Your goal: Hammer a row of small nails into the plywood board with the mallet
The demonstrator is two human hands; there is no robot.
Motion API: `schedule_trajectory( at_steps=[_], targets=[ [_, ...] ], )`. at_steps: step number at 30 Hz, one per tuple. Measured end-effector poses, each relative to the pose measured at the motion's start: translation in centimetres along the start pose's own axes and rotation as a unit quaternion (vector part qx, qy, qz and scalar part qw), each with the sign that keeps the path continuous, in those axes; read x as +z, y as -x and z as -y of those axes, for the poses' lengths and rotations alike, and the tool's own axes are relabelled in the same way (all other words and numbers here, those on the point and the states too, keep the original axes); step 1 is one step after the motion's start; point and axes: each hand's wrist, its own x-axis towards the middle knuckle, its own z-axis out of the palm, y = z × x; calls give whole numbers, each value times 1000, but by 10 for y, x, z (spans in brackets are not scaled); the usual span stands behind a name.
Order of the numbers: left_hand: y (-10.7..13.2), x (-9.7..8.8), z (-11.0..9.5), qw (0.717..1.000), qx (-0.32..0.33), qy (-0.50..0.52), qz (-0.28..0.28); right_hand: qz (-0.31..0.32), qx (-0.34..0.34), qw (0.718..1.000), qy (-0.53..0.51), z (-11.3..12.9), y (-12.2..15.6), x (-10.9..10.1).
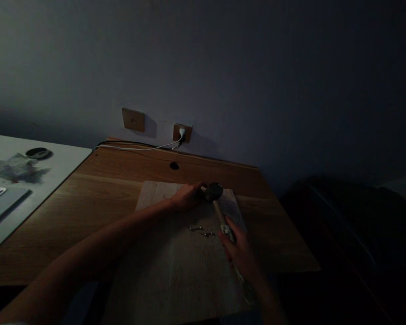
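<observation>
A pale wooden board lies on a brown wooden desk. My right hand is closed around the handle of a hammer, whose dark head rests near the board's far edge. My left hand sits right beside the hammer head with fingers pinched together; what they hold is too small and dark to make out. Two small nails lie loose on the board between my hands.
A wall switch and a socket with a white plug and cable are on the wall behind the desk. A white table with a phone and clutter adjoins on the left. Dark furniture stands to the right.
</observation>
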Motion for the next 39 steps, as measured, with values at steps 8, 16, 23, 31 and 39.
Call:
schedule_trajectory(
  at_steps=[8,16,23,31,39],
  targets=[
    [1,2,4,1000,21,-7,-9,9,3,1000,11,6,3,4],
    [6,-34,-15,987,76,-92,109,-12,20,1000,-16,-6,14,-1],
    [19,-41,-36,933,170,-72,309,-65,19,998,-9,-13,32,-14],
    [11,-39,-20,956,141,-91,240,-99,-47,994,13,-12,36,-13],
    [4,-51,7,993,85,-46,72,-42,-6,999,-8,-17,40,-9]
  ],
)
